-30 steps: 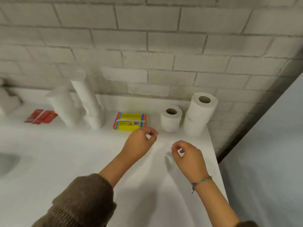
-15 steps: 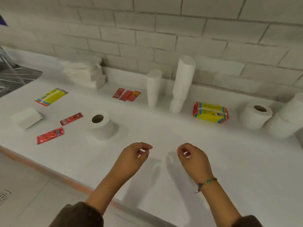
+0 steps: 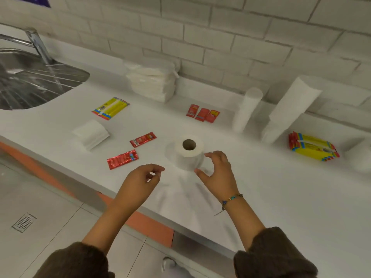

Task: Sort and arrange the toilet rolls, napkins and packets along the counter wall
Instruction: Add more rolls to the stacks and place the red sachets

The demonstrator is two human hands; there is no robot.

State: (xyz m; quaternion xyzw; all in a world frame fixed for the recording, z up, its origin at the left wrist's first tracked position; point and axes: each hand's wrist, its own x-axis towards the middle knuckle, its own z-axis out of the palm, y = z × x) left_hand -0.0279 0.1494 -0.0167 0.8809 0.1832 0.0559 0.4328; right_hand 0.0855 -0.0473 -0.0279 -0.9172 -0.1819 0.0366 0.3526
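Counter (image 3: pixel 281 197) of white laminate ran along a grey brick wall (image 3: pixel 220 37), with a steel sink (image 3: pixel 30 81) at its far left. 1 toilet roll (image 3: pixel 188 152) stood on end near the middle, hole upward. The right hand (image 3: pixel 217 173), a beaded bracelet (image 3: pixel 231 199) on its wrist, was spread wide just beside the roll, thumb and fingertips at its side, grasping nothing yet. The left hand (image 3: pixel 140 183) hovered loosely curled and empty, apart from the roll. 2 red sachets (image 3: pixel 122 159) lay loose left of the roll, beside a small napkin stack (image 3: pixel 91 133) and a yellow packet (image 3: pixel 110 107). By the wall sat a larger napkin pile (image 3: pixel 152 81), 3 red sachets in a row (image 3: pixel 202 113), 2 stacks of white cups (image 3: pixel 247 109) and more yellow packets (image 3: pixel 313 147).
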